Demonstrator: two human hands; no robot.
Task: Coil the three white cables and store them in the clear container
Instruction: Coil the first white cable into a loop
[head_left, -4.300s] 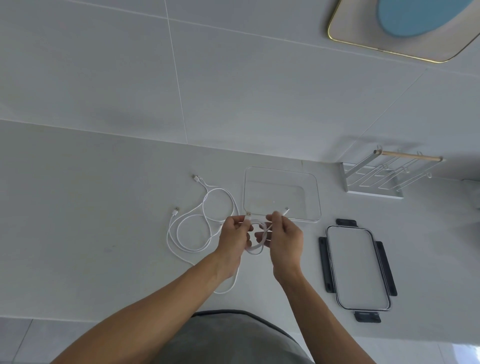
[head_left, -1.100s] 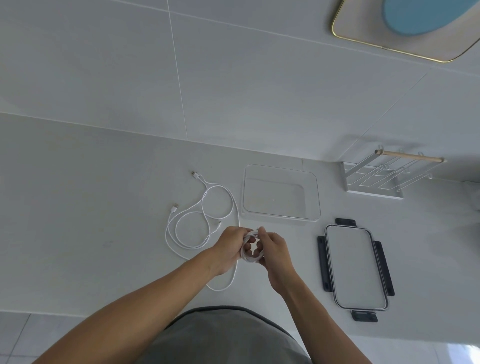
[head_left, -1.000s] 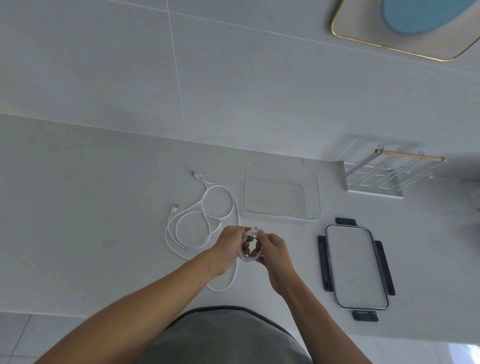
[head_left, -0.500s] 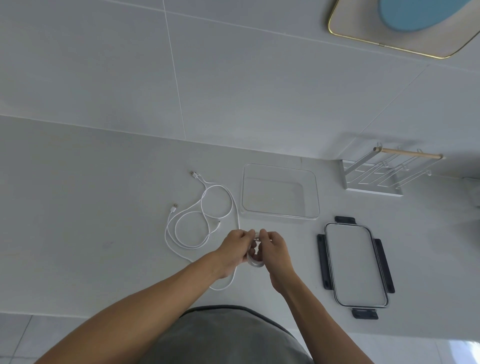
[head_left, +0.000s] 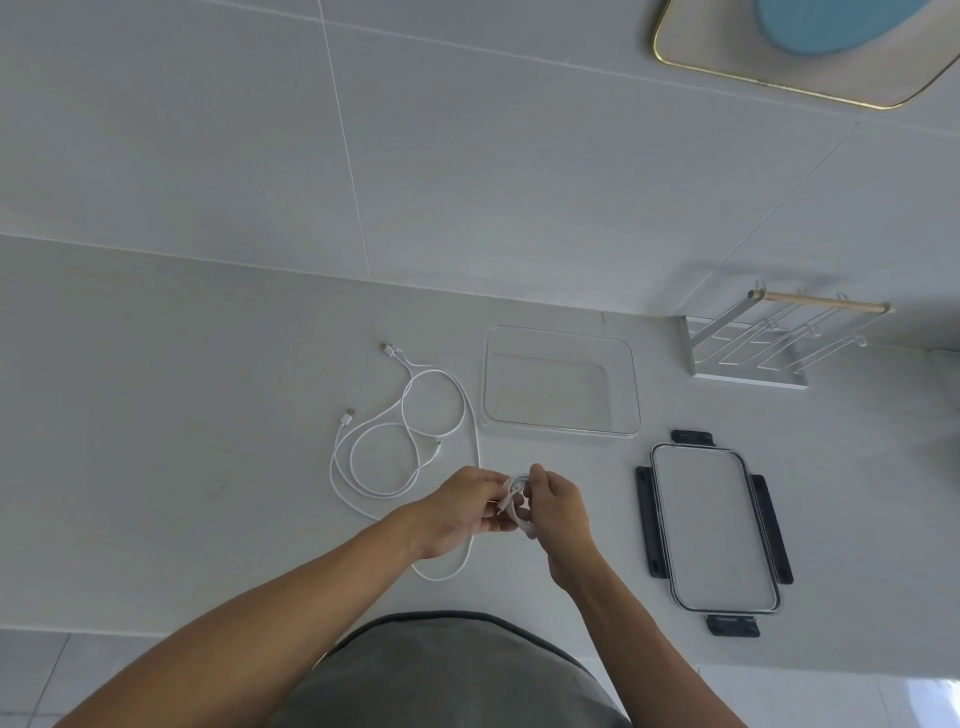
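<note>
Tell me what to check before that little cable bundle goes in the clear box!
1. Coiled cable gripped by left hand and right hand: ok.
2. Coil's loose end secured: cannot tell.
3. Clear container open, nothing inside: ok.
4. Lid off and lying aside on the counter: ok.
5. Loose cables coiled: not ok; they sprawl on the counter.

A home kitchen: pale countertop (head_left: 156, 415), tiled wall (head_left: 467, 156), white dish rack (head_left: 748, 358).
</note>
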